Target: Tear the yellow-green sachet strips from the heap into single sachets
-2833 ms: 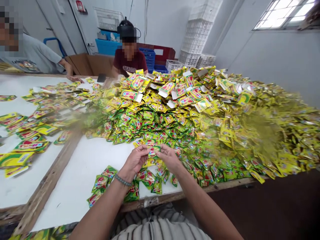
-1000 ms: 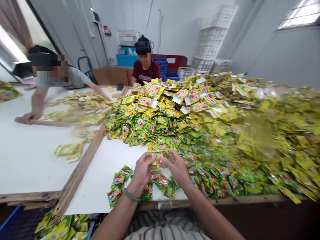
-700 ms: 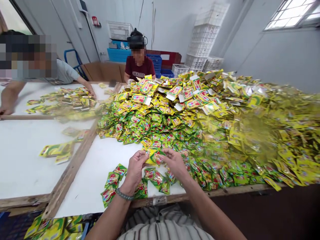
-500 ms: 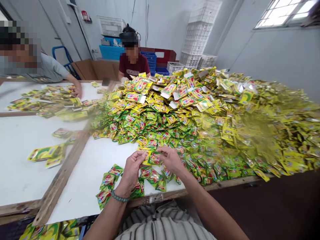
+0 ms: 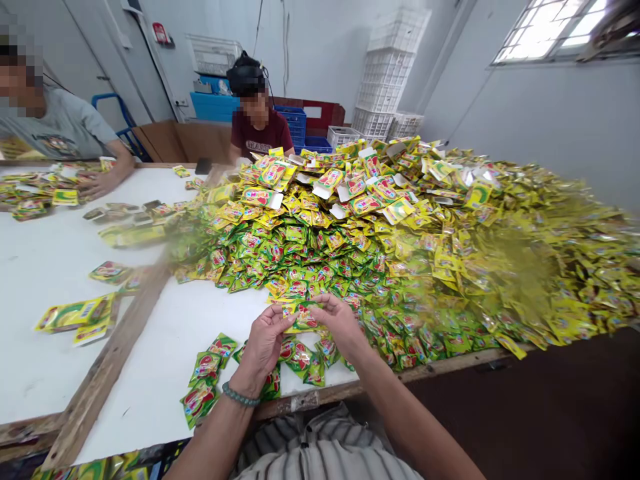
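Note:
Both my hands pinch one small green and yellow sachet just above the near edge of the white table. My left hand, with a bead bracelet at the wrist, grips the sachet's left end. My right hand grips its right end. Below my hands lie several loose green sachets in a small group. A huge heap of the same sachets starts right behind my fingers and covers the table's right and far side.
A person in a dark red shirt sits across the heap. Another person in grey reaches over the left table, which carries scattered sachets. A wooden rail separates the two tables. White and blue crates are stacked by the wall.
My hands stay on a sachet at the table's near edge. The person in grey has drawn the sachets on the left table back towards the far left. The view has swung left and back.

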A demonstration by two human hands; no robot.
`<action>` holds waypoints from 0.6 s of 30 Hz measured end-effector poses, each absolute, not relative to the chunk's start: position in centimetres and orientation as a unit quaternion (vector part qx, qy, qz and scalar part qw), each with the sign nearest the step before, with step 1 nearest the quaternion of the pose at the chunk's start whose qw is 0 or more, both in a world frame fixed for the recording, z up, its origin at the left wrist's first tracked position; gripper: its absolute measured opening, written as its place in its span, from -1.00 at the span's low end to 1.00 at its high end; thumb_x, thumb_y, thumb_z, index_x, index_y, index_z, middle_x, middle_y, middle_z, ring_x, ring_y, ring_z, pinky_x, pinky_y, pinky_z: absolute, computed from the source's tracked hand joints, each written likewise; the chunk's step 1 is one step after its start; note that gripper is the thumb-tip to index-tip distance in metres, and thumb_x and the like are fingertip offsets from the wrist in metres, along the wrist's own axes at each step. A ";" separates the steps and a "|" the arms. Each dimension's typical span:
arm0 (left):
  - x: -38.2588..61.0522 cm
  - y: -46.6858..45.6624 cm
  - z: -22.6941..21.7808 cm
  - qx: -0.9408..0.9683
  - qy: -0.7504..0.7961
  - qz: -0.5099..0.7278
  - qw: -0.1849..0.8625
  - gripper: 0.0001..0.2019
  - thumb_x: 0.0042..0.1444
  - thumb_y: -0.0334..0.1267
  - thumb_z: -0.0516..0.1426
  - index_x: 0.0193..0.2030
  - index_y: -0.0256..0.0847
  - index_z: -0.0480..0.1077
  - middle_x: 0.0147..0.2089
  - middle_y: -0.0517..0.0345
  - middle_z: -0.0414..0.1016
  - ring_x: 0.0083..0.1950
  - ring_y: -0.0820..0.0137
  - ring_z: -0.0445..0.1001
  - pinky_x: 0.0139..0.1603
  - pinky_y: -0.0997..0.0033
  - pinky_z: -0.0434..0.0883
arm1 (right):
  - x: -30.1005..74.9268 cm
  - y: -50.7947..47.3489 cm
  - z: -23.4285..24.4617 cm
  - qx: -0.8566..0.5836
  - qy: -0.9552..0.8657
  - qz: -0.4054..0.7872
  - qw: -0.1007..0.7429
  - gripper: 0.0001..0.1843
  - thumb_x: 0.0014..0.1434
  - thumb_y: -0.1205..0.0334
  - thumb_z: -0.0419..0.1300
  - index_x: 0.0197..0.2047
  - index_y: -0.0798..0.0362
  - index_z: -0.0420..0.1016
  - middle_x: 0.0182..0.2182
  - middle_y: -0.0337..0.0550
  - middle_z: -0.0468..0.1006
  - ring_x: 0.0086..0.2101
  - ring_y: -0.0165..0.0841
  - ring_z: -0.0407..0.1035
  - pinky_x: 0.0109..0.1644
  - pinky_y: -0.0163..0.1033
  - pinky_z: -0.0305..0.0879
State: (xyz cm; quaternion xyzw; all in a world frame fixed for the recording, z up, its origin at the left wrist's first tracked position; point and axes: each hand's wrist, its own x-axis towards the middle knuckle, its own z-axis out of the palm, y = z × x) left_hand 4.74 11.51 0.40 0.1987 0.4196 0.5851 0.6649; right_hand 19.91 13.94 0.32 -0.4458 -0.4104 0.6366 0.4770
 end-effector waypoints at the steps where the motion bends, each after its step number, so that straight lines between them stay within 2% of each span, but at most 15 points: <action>1: 4.8 11.5 0.3 0.205 0.427 0.585 0.658 -0.62 -0.34 -0.38 0.42 -0.37 -0.23 0.37 -0.47 0.27 0.52 -0.44 0.50 0.49 -0.31 0.54 0.42 | 19.8 13.7 0.2 -0.460 -0.420 0.624 0.472 -0.59 -0.15 0.06 0.41 -0.23 0.03 0.49 -0.50 -0.32 0.48 -0.49 -0.46 0.33 -0.37 -0.34 0.26; 4: 5.1 11.6 0.0 0.218 0.460 0.580 0.635 -0.62 -0.34 -0.30 0.43 -0.38 -0.24 0.37 -0.50 0.28 0.51 -0.44 0.50 0.47 -0.33 0.56 0.40 | 19.6 13.2 0.3 -0.472 -0.426 0.631 0.445 -0.50 -0.18 0.02 0.42 -0.16 0.04 0.50 -0.49 -0.30 0.51 -0.49 -0.42 0.36 -0.37 -0.32 0.28; 8: 5.3 12.2 -0.3 0.224 0.468 0.568 0.639 -0.61 -0.38 -0.30 0.44 -0.41 -0.25 0.38 -0.51 0.29 0.51 -0.46 0.53 0.46 -0.36 0.60 0.40 | 19.4 12.9 0.5 -0.401 -0.411 0.710 0.407 -0.52 -0.19 -0.05 0.42 -0.25 0.09 0.57 -0.43 -0.22 0.55 -0.40 -0.37 0.42 -0.24 -0.27 0.33; 10: 5.4 12.6 -0.6 0.214 0.464 0.564 0.649 -0.60 -0.39 -0.29 0.45 -0.40 -0.23 0.39 -0.49 0.29 0.53 -0.43 0.53 0.48 -0.35 0.63 0.41 | 19.6 13.0 0.6 -0.392 -0.416 0.709 0.413 -0.54 -0.16 -0.07 0.39 -0.28 0.10 0.58 -0.41 -0.20 0.57 -0.37 -0.34 0.44 -0.20 -0.23 0.35; 14: 5.0 13.1 -1.1 0.226 0.489 0.546 0.641 -0.50 -0.32 -0.20 0.43 -0.19 -0.20 0.42 -0.32 0.19 0.61 -0.37 0.48 0.53 -0.33 0.58 0.46 | 22.3 15.2 1.2 -0.506 -0.457 0.559 0.471 -0.56 -0.11 -0.07 0.37 -0.25 0.08 0.58 -0.31 -0.13 0.59 -0.27 -0.25 0.45 -0.12 -0.13 0.36; 16: 4.5 13.2 -1.5 0.232 0.510 0.528 0.638 -0.48 -0.29 -0.18 0.42 -0.14 -0.20 0.42 -0.26 0.13 0.62 -0.36 0.46 0.54 -0.31 0.54 0.48 | 25.2 17.8 2.1 -0.575 -0.433 0.467 0.514 -0.51 -0.09 -0.05 0.36 -0.14 0.07 0.55 -0.17 -0.07 0.57 -0.15 -0.20 0.43 -0.04 -0.09 0.35; 18: 4.0 13.2 -2.0 0.229 0.528 0.507 0.642 -0.51 -0.29 -0.17 0.42 -0.18 -0.23 0.44 -0.28 0.10 0.62 -0.37 0.46 0.54 -0.31 0.55 0.48 | 28.7 21.5 3.6 -0.602 -0.408 0.397 0.559 -0.44 -0.03 -0.01 0.33 0.01 0.06 0.47 -0.09 -0.02 0.54 -0.09 -0.19 0.41 -0.01 -0.07 0.34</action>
